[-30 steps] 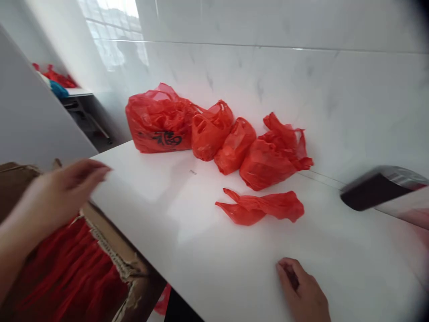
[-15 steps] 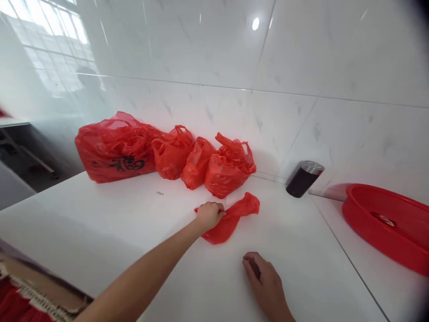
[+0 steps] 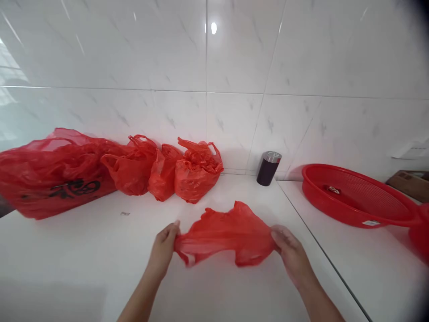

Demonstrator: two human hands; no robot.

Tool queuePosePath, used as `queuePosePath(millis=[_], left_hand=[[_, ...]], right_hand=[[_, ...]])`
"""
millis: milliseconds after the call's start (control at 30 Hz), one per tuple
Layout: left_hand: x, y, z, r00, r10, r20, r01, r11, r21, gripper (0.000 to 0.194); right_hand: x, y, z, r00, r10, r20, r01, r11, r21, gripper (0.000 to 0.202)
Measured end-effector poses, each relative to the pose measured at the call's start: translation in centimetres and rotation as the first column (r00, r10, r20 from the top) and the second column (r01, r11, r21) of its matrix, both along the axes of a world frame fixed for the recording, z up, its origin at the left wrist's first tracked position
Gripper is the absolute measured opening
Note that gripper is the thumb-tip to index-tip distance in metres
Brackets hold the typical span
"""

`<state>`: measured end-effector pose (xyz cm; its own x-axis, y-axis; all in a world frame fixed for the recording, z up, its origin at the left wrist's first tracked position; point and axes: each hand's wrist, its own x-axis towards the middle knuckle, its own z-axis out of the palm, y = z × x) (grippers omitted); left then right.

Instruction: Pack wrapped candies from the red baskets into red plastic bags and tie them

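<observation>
left hand (image 3: 162,245): pinching thin red plastic bag (image 3: 231,230), 9 o'clock end
right hand (image 3: 291,248): now pinching 3 o'clock end
bag: now stretched two-handed

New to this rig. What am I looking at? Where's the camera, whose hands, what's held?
No machine here: just a person's bare hands, filmed by one camera worn on the head, looking forward and down. The left hand and right hand hold opposite ends of a limp red plastic bag above a white surface. Behind, along the tiled wall, stand four bulging red bags, the leftmost largest, with black print. Right of them is a dark cylinder with a silver top; farther right, a red basin.
</observation>
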<state>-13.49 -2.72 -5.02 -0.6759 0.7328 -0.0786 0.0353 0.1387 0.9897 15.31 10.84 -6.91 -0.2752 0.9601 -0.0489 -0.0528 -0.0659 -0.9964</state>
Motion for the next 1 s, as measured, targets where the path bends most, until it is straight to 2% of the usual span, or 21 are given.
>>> queuePosePath(millis=[67,133,167,233,267,333,400,467,533,600,667,700,767,833,867,933,967,1000], left_hand=[[-1.0,-0.5,0.5,1.000,0.009,-0.021,-0.010,0.997,-0.082,0.050],[-0.6,-0.7,1.2,0.999,-0.036,-0.017,0.034,0.995,-0.099,0.049],[0.0,-0.6,1.6,0.998,-0.061,0.000,0.061,0.995,-0.080,0.048],[1.6,-0.4,2.5,0.991,-0.120,0.065,0.121,0.992,-0.018,0.043],[2.5,-0.2,2.9,0.981,-0.162,0.104,0.162,0.987,0.011,0.039],[4.2,0.2,3.7,0.951,-0.261,0.163,0.255,0.965,0.056,0.031],[5.6,0.3,4.3,0.914,-0.360,0.185,0.351,0.933,0.082,0.032],[6.3,0.1,4.8,0.870,-0.454,0.193,0.445,0.891,0.091,0.028],[6.2,-0.4,5.0,0.821,-0.539,0.186,0.535,0.841,0.079,0.020],[5.1,-1.2,5.0,0.796,-0.582,0.166,0.582,0.811,0.049,0.017],[3.5,-1.9,5.1,0.826,-0.540,0.163,0.546,0.837,0.009,0.017],[2.8,-2.1,5.1,0.860,-0.482,0.167,0.490,0.872,-0.004,0.018],[2.0,-2.3,5.3,0.916,-0.353,0.189,0.358,0.934,0.007,0.021],[2.5,-1.9,5.5,0.920,-0.310,0.239,0.304,0.951,0.061,0.023],[3.3,-1.6,5.6,0.904,-0.332,0.269,0.319,0.943,0.093,0.025],[5.3,-1.2,5.7,0.843,-0.427,0.327,0.404,0.904,0.140,0.026],[6.3,-1.1,5.8,0.808,-0.475,0.349,0.451,0.879,0.152,0.026],[7.3,-1.1,5.9,0.771,-0.518,0.370,0.498,0.853,0.157,0.026]], right_hand=[[1.5,0.8,0.1,0.997,0.008,0.077,-0.009,1.000,0.007,0.036],[2.1,0.8,0.9,0.975,-0.072,0.212,0.053,0.994,0.091,0.038],[1.9,0.4,1.4,0.948,-0.158,0.278,0.111,0.978,0.177,0.039],[1.0,-1.0,2.7,0.883,-0.315,0.349,0.164,0.902,0.400,0.036],[0.3,-1.9,3.4,0.868,-0.338,0.364,0.119,0.853,0.507,0.031],[-1.6,-3.8,4.3,0.863,-0.277,0.422,-0.087,0.741,0.666,0.021],[-3.4,-4.9,4.3,0.826,-0.225,0.518,-0.292,0.614,0.733,0.017],[-4.6,-4.5,3.3,0.759,-0.266,0.594,-0.388,0.549,0.740,0.020],[-4.6,-2.4,1.9,0.689,-0.358,0.630,-0.376,0.567,0.733,0.027],[-3.4,0.2,0.8,0.614,-0.451,0.647,-0.301,0.625,0.721,0.038],[-1.7,2.2,0.6,0.564,-0.505,0.653,-0.206,0.681,0.703,0.044],[-1.0,2.5,0.8,0.569,-0.506,0.648,-0.171,0.698,0.695,0.043],[-0.6,1.6,1.9,0.652,-0.460,0.603,-0.158,0.696,0.701,0.035],[-1.5,-0.8,3.3,0.770,-0.332,0.545,-0.240,0.641,0.729,0.024],[-2.5,-2.1,3.8,0.809,-0.247,0.533,-0.308,0.594,0.743,0.021],[-4.7,-4.0,4.1,0.830,-0.122,0.544,-0.423,0.498,0.757,0.019],[-5.8,-4.3,3.9,0.828,-0.101,0.552,-0.450,0.469,0.760,0.020],[-6.6,-4.0,3.5,0.825,-0.111,0.555,-0.451,0.463,0.763,0.023]])
